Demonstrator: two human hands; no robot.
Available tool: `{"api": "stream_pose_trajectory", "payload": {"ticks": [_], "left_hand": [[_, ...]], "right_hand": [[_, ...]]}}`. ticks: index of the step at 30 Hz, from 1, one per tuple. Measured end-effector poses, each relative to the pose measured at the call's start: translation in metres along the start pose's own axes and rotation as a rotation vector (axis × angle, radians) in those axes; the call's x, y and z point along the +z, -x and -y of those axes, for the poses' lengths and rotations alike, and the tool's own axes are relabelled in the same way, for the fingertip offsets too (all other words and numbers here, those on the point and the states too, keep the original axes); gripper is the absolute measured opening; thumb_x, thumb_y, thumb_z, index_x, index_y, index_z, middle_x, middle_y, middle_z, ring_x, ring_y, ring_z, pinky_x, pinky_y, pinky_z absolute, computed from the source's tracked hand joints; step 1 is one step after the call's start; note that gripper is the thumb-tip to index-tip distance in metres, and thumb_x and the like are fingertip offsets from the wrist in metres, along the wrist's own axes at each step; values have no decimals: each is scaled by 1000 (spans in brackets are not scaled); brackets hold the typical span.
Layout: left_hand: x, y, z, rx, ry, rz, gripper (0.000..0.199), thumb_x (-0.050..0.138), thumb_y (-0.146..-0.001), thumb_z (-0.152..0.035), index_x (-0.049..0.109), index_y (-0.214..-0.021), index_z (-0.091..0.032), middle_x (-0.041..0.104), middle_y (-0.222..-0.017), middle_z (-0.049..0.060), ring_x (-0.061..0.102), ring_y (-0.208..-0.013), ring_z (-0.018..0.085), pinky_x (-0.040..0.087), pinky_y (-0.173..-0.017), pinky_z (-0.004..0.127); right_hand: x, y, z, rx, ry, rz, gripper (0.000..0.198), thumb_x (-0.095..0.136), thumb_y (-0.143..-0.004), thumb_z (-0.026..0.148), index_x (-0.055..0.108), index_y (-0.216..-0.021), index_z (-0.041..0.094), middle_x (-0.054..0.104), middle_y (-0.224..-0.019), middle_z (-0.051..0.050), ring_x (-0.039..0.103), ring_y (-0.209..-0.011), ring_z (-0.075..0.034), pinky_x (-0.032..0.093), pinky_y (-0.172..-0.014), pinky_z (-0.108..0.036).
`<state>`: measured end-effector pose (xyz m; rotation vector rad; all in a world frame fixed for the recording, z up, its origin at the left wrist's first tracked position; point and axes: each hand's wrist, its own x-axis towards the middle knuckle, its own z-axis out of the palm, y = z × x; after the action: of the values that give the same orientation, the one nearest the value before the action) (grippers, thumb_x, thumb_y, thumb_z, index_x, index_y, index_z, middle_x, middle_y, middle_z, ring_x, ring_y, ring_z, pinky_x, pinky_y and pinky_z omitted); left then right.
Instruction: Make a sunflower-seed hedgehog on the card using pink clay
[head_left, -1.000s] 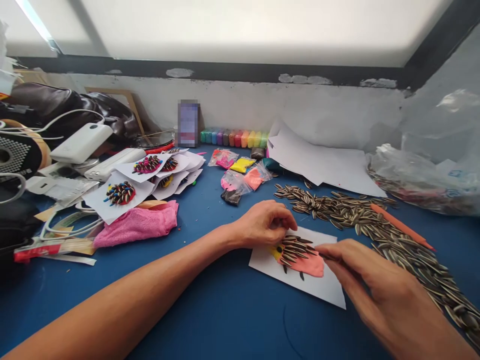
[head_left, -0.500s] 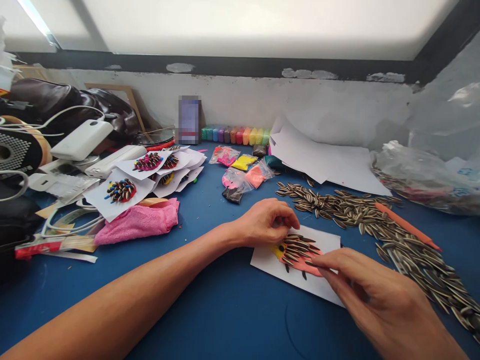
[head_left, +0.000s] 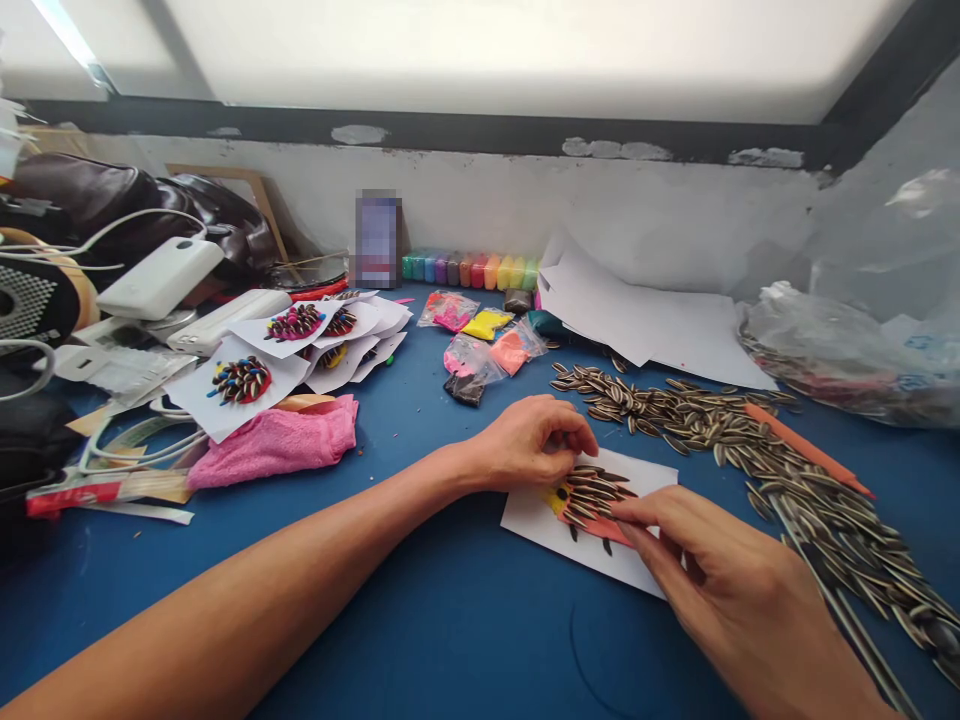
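Find card left of the seeds, with clay on top. Expect light card, soft, easily dented clay; grasp card edges only. Note right hand pinched narrow over clay, contents hidden; left hand curled at card's far-left part, grip: cannot tell.

no readable text, phone screen pixelated, bag print illegible

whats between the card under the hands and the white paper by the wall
Part of the seed pile, on the blue tabletop, lies between the card and the paper; the head view shows it.
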<state>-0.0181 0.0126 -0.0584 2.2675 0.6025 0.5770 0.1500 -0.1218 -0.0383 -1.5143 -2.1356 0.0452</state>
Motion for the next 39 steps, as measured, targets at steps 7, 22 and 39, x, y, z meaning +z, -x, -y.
{"api": "stream_pose_trajectory", "payload": {"ticks": [7,22,39], "left_hand": [[-1,0,-1,5,-2,8,27,54,-73,0,72,-88,-13,64,-78,1,55,-74,12,43,-73,24],[0,0,1,10,-15,3,27,53,-74,-2,72,-88,-14,65,-79,1,55,-75,12,43,-74,23],[1,0,0,-1,19,-4,26,54,-74,1,72,-87,-13,64,-78,2,54,-75,12,43,-72,24]], "right_hand": [[2,-2,0,-30,16,-2,21,48,-98,29,67,-91,24,68,-80,0,67,-69,-13,50,-60,-23],[12,4,-6,-81,140,20,24,45,-99,27,65,-86,23,60,-74,0,59,-62,-13,42,-59,-26],[-33,-10,-53,113,454,-60,35,40,-94,41,70,-84,27,74,-80,-2,68,-63,-23,43,-46,-33]]}}
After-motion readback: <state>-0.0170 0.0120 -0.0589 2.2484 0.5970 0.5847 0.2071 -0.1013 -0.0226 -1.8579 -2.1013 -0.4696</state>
